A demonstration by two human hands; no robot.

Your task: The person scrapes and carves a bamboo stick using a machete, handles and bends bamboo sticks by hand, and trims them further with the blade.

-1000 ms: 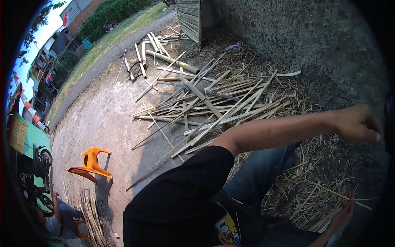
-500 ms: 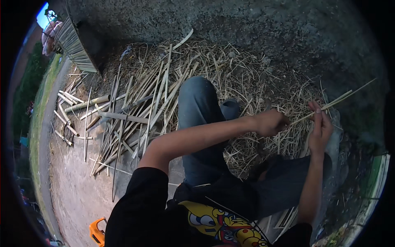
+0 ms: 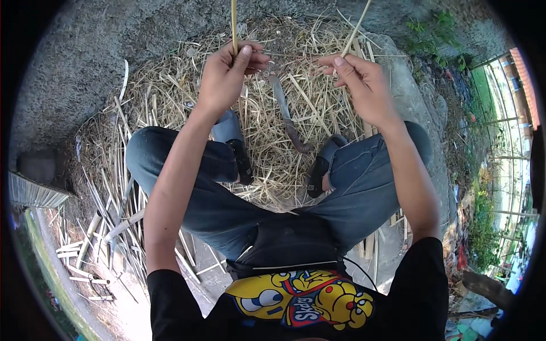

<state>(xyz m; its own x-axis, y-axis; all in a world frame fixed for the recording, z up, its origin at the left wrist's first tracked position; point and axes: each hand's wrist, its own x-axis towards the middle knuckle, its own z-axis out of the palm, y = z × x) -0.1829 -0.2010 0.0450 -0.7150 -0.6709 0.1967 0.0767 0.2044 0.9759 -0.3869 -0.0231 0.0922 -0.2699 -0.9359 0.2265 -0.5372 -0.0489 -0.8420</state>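
My left hand grips a thin pale bamboo strip that runs straight up out of the picture. My right hand pinches a second thin bamboo strip that slants up and to the right. Both hands are raised in front of me, about a hand's width apart. Below and between them a long knife with a dark handle lies on a heap of straw-like bamboo shavings. My legs in blue jeans are bent either side of the heap, with dark sandals on my feet.
Cut bamboo slats lie scattered at the left on the dirt. A rough grey concrete wall rises behind the heap. A corrugated sheet shows at the far left, and a green fence and plants at the right.
The view has swung from the left side round to straight ahead. Both hands have come together and risen in front of me, each now on its own strip.
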